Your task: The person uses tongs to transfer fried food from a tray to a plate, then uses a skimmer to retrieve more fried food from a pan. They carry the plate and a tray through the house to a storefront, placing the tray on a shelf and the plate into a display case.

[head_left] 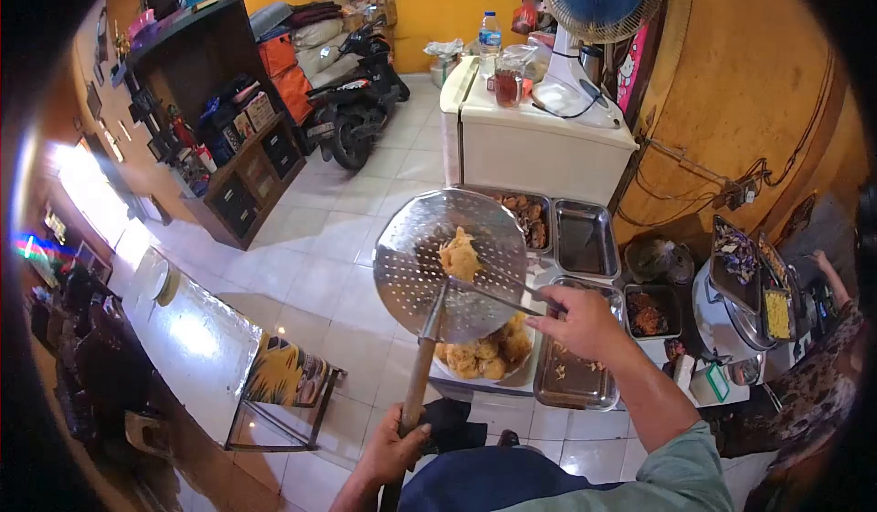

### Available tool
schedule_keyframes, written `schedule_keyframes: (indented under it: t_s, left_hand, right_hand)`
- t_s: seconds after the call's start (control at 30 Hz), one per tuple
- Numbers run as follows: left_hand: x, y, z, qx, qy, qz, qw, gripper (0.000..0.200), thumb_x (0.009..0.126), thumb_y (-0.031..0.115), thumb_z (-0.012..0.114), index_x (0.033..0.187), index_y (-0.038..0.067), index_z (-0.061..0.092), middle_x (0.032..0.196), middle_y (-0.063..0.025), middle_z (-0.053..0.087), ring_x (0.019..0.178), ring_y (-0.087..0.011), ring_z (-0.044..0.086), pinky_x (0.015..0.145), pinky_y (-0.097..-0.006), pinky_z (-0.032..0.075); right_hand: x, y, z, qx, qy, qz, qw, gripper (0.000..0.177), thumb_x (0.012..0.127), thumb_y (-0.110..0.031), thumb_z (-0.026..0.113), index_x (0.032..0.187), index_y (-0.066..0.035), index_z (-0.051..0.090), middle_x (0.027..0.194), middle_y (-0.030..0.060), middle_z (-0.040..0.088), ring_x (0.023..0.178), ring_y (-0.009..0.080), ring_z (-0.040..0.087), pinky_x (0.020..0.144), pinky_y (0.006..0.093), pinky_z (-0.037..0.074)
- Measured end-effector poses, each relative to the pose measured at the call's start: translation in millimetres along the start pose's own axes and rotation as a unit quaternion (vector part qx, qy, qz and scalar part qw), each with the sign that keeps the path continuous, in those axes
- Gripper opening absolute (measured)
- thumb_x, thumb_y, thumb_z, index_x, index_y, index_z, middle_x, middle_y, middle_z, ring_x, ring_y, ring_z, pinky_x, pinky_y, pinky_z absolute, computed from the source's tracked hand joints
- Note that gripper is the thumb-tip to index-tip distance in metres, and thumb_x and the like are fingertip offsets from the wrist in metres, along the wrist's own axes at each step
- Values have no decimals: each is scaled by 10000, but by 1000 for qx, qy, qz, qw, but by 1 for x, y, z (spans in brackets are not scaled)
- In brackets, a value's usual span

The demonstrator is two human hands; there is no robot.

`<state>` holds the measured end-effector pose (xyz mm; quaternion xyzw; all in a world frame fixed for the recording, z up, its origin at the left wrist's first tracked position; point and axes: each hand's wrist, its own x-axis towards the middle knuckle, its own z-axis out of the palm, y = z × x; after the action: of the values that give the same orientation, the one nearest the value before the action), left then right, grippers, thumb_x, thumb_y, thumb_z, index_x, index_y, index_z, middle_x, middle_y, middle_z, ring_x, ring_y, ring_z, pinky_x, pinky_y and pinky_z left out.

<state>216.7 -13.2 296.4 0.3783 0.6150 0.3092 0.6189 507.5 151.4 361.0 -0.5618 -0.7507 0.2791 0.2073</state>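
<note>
The skimmer (pixel 413 258) partly hides the fried food (pixel 482 355) heaped behind it.

The skimmer bowl (pixel 411 247) is shiny, perforated metal, its handle (pixel 421 375) smooth-looking wood; the tongs (pixel 539 295) are metal too. The fried piece (pixel 459 258) looks rough and crusty — the tray (pixel 585 240) smooth, glossy metal. The floor tiles (pixel 315 279) gleam; the sleeve (pixel 685 475) is matt cloth — the bottle (pixel 490 33) clear plastic.

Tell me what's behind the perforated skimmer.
Beyond the skimmer, heaped golden fried pieces show past its lower edge, brown food pieces past its upper right. What it covers directly can't be made out.
</note>
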Motion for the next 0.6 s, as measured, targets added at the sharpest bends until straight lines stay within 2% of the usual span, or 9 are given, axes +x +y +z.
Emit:
schedule_keyframes:
  t_s: [0.03,0.1,0.17,0.27,0.33,0.37,0.43,0.6]
  left_hand:
    - [1,-3,-3,-32,3,-7,999,364,895,158,626,1178,35,433,715,-26,525,518,-94,501,441,-266,415]
    - [3,-9,-10,-72,13,4,997,340,888,152,627,1157,42,450,701,-28,525,484,-102,495,419,-265,405]
    - [5,-14,-15,-52,82,37,995,296,889,131,613,1133,50,465,690,-21,517,463,-102,480,407,-261,395]
    - [3,-7,-21,-75,109,43,990,279,892,118,597,1132,56,470,664,-2,471,449,-94,461,404,-257,386]
    - [4,-8,-24,-88,128,40,987,283,891,113,595,1140,60,471,655,7,441,449,-87,458,402,-254,381]
    - [5,-10,-25,-89,127,39,987,283,891,113,595,1140,60,471,655,7,441,449,-87,458,402,-254,381]
    - [6,-13,-26,-94,127,43,986,283,895,116,593,1145,66,469,662,5,453,447,-88,454,403,-254,382]
    - [12,-22,-21,-59,109,38,992,294,897,120,602,1152,68,465,671,5,469,448,-88,453,402,-254,384]
  right_hand:
    - [-4,0,-5,0,-3,1,1000,441,761,-307,751,1095,-36,652,783,91,653,701,188,607,656,314,475]
    - [-13,-2,-18,22,-14,21,999,479,765,-371,739,1119,-61,648,805,123,669,717,261,646,671,353,496]
    - [-23,-1,-28,30,-10,13,999,474,748,-344,756,1104,-49,650,778,111,655,695,232,631,656,343,492]
    - [-34,3,-32,50,7,-2,999,461,738,-319,761,1082,-33,651,747,106,642,666,232,614,643,341,490]
    - [-39,-2,-37,-17,-54,59,997,465,738,-333,752,1079,-34,653,741,126,648,678,268,636,648,365,495]
    - [-39,2,-33,-18,-55,61,996,465,738,-333,752,1079,-34,653,741,126,648,678,268,636,648,365,495]
    - [-36,15,-19,-74,-45,-1,996,419,749,-350,729,1014,-33,660,751,148,658,707,323,651,655,410,495]
    - [-22,14,1,-142,-86,-2,986,392,756,-356,710,946,-21,637,771,171,662,747,366,648,658,452,486]
